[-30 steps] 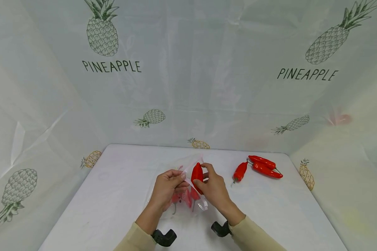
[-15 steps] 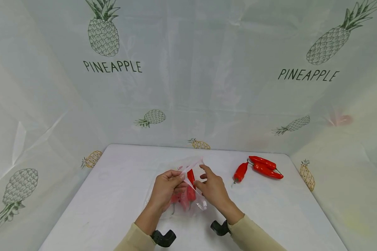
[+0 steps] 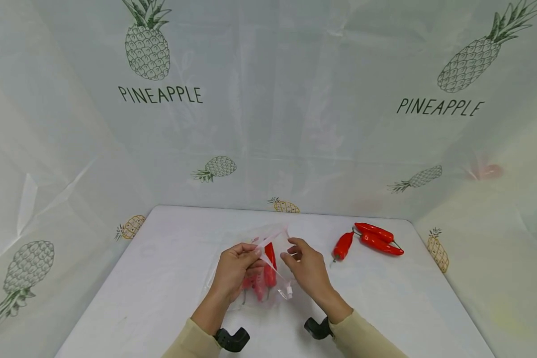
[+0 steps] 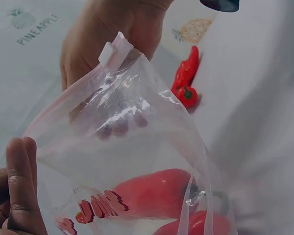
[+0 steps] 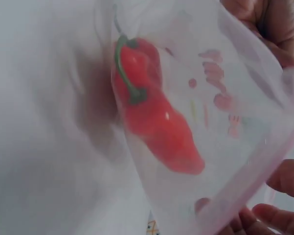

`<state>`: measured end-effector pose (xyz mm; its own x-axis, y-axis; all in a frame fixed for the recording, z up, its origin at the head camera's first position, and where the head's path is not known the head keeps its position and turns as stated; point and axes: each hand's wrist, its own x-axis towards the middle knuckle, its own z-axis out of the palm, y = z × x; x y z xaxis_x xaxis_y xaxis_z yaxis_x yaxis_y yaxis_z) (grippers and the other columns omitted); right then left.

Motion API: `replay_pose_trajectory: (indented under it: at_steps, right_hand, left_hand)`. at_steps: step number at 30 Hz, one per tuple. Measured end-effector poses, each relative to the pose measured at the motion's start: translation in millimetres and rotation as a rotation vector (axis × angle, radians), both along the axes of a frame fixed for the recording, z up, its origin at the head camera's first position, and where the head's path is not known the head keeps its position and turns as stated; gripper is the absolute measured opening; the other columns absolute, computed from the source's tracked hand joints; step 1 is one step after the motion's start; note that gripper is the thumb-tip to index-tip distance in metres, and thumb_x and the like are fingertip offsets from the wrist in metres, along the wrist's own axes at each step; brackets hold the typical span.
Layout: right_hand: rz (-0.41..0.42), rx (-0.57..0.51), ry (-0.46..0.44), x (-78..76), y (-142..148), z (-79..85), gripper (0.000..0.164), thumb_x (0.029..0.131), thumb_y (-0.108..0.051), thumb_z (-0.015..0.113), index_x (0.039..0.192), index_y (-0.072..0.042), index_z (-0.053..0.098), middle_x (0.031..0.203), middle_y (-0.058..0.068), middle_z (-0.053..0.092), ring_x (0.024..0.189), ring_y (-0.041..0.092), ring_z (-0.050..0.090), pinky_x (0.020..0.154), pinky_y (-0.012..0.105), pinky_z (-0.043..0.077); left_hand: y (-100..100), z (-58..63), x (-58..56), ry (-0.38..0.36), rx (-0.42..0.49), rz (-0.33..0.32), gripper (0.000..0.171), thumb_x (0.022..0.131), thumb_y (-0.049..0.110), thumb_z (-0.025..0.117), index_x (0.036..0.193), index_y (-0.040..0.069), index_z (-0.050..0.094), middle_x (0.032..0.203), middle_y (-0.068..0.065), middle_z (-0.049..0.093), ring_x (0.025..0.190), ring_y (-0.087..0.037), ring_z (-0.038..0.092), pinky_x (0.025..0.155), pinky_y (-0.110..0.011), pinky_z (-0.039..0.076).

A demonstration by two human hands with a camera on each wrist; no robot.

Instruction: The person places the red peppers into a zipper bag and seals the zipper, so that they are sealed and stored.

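Observation:
My left hand pinches the rim of a clear zip bag with a pale pink seal, holding its mouth apart. Several red chili peppers with green stems lie inside; one red pepper is near the opening, its tip pointing up. In the right wrist view, peppers show through the cloudy plastic near the bottom of the bag. My right hand hovers just right of the bag mouth, fingers loosely bent, with nothing between them. A white slider sits at the bag's corner in the left wrist view.
Three more chili peppers lie on the white table at the back right: a single pepper and a pair, the upper pepper beside the lower pepper. A pineapple-print curtain encloses the table's back and sides.
The pepper my right hand held has slid down into the bag. The right hand let go and drew slightly right, away from the opening. My left hand keeps its pinch on the rim.

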<state>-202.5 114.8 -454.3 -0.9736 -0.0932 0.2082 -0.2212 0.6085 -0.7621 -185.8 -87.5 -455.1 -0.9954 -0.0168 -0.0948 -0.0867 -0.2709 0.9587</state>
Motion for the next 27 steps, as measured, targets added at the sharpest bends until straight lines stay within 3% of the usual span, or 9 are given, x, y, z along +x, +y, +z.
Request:
replay_pose_trajectory:
  at_steps: [5, 8, 13, 27]
  right_hand:
    - [-0.035, -0.044, 0.023, -4.2, 10.3, -1.1, 0.044, 0.097, -0.022, 0.078, 0.137, -0.008, 0.064, 0.107, 0.007, 0.075, 0.080, 0.015, 0.071, 0.064, 0.024, 0.062]
    - [-0.071, -0.035, 0.055, -8.5, 19.3, -2.0, 0.045, 0.097, -0.023, 0.079, 0.137, -0.008, 0.065, 0.108, 0.008, 0.076, 0.084, 0.019, 0.072, 0.065, 0.025, 0.063]
    - [-0.143, -0.002, 0.088, -17.8, 39.4, -4.8, 0.043, 0.097, -0.022, 0.078, 0.135, -0.006, 0.067, 0.111, 0.012, 0.077, 0.098, 0.029, 0.074, 0.072, 0.033, 0.066]
    - [-0.277, 0.057, 0.017, -47.3, 106.9, -14.8, 0.052, 0.102, -0.025, 0.070, 0.147, -0.004, 0.057, 0.130, 0.024, 0.069, 0.110, 0.040, 0.069, 0.085, 0.051, 0.065]
  left_hand:
    - [-0.6, -0.8, -0.9, 0.001, 0.011, -0.002, 0.022, 0.099, 0.008, 0.074, 0.114, -0.007, 0.068, 0.082, -0.007, 0.077, 0.070, -0.015, 0.077, 0.068, -0.026, 0.065]
    - [-1.1, -1.6, -0.9, -0.008, 0.008, -0.002, 0.022, 0.098, 0.009, 0.075, 0.113, -0.006, 0.069, 0.082, -0.008, 0.077, 0.071, -0.016, 0.077, 0.068, -0.026, 0.066]
    - [-1.5, -2.7, -0.6, -0.022, -0.011, -0.004, 0.023, 0.097, 0.011, 0.077, 0.113, -0.005, 0.070, 0.083, -0.009, 0.078, 0.073, -0.018, 0.077, 0.070, -0.027, 0.066]
    - [-2.6, -3.6, -1.7, -0.034, -0.013, -0.022, 0.025, 0.098, 0.010, 0.075, 0.115, -0.008, 0.068, 0.082, -0.007, 0.077, 0.071, -0.015, 0.076, 0.069, -0.026, 0.066]
